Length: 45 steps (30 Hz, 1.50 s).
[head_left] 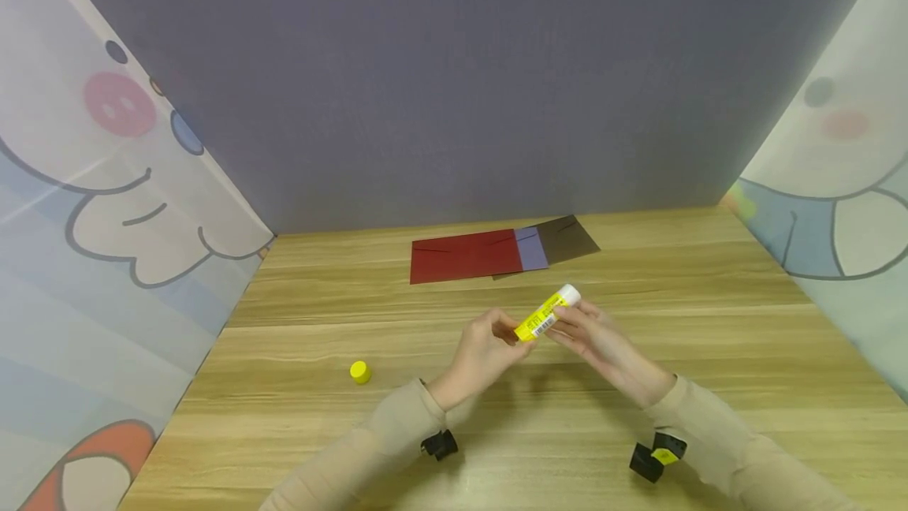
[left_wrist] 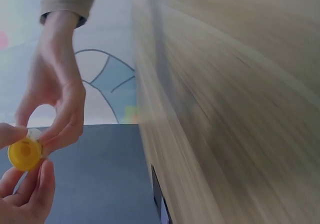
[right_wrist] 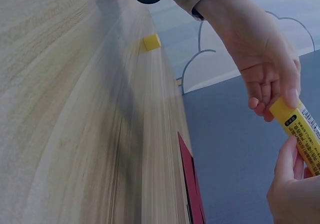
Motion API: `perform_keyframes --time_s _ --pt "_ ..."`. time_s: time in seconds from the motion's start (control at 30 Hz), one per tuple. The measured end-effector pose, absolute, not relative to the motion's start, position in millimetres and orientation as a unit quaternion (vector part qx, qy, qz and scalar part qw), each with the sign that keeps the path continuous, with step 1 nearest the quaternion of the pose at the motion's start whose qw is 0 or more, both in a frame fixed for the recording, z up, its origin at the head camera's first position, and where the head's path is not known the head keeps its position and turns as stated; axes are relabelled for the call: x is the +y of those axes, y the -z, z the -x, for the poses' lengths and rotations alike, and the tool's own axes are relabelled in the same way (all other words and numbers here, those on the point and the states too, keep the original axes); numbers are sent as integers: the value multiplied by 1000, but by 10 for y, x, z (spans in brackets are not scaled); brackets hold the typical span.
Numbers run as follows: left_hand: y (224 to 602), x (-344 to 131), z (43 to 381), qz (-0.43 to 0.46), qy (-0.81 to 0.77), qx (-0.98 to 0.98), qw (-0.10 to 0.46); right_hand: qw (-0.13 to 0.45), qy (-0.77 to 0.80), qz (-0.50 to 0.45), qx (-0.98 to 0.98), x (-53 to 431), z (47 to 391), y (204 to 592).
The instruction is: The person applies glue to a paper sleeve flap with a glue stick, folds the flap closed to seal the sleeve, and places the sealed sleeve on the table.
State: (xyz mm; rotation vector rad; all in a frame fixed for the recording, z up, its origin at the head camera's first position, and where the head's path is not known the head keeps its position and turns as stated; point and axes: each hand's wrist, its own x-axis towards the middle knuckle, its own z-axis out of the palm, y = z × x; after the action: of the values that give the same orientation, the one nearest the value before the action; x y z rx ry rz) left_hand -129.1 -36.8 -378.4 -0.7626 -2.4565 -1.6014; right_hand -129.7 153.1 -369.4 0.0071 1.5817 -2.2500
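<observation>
A yellow glue stick [head_left: 545, 317] with a white end is held between both hands, tilted up to the right above the table. My left hand [head_left: 485, 349] pinches its lower yellow end between thumb and fingers. Nearer the white end, my right hand [head_left: 603, 349] grips the barrel. In the left wrist view the round yellow base [left_wrist: 25, 155] faces the camera. Printed text and a barcode show on the barrel [right_wrist: 302, 134] in the right wrist view. A yellow cap [head_left: 360, 372] sits apart on the table, left of my left hand.
Toward the back of the wooden table [head_left: 298, 322] lies a red envelope [head_left: 464, 257], overlapping a lavender envelope [head_left: 531, 249] and a dark brown envelope [head_left: 567, 239]. A grey panel [head_left: 454, 101] rises behind, and cartoon-printed sheets [head_left: 106, 180] line the sides.
</observation>
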Motion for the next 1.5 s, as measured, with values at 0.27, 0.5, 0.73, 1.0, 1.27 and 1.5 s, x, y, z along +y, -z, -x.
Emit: perform_keyframes --time_s 0.27,0.5,0.73,1.0,1.27,1.5 --pt "3723 -387 1337 131 660 -732 -103 201 805 3 558 1543 1288 3674" --pt "3761 -377 1381 75 742 -639 -190 203 818 19 538 1544 1302 3678" --pt "3784 -400 1407 73 771 -576 -259 207 828 38 519 1548 1309 3681" --pt "3786 -409 1404 69 801 -496 -329 205 834 71 508 1548 1337 3717" --pt "3774 -382 1382 47 818 -461 -340 209 845 87 484 1552 1350 3731" --pt "3791 -352 1353 41 823 -446 -351 213 862 103 448 1574 1334 3734"
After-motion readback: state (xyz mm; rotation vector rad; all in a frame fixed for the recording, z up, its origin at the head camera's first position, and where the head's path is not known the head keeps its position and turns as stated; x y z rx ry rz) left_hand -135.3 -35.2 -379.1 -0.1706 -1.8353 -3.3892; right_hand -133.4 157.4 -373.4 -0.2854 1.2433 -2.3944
